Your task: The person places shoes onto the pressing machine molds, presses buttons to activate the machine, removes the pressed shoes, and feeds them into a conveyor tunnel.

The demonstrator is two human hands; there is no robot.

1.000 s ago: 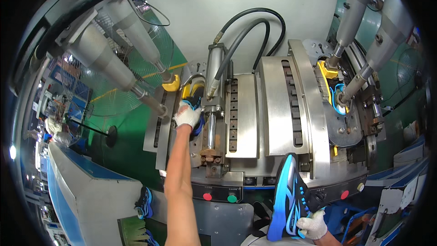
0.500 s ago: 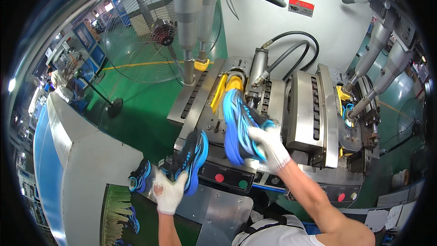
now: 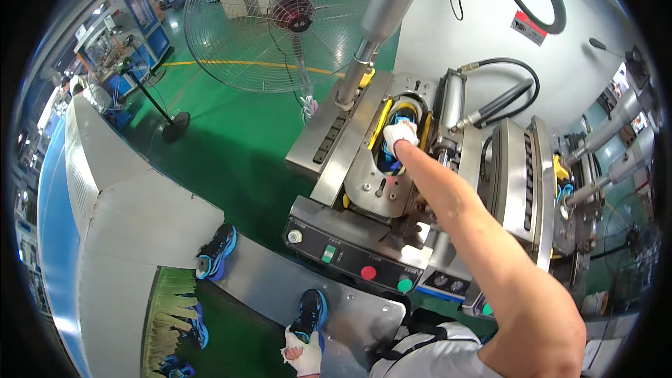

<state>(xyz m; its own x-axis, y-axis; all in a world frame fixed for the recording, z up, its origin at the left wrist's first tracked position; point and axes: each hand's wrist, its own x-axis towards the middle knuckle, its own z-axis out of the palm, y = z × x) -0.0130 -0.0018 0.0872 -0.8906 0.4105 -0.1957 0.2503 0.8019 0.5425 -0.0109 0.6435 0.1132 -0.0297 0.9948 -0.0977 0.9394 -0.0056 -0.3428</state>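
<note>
My left hand, in a white glove with a torn opening, closes around the heel end of a black and blue sports shoe at the metal shelf. In the press station at upper middle, my gloved right hand grips a second black and blue shoe. That shoe sits in the oval opening of a steel plate, between yellow pads. My fingers and wrist cover much of it.
Another such shoe rests on the metal shelf at left. Below it, shoes show beside a fringed curtain. A control panel with coloured buttons edges the press. A large fan stands behind, and a second press station at right.
My right hand has carried its shoe away from me and down into the press opening. My left hand has brought its shoe down toward the shelf. The view has shifted.
</note>
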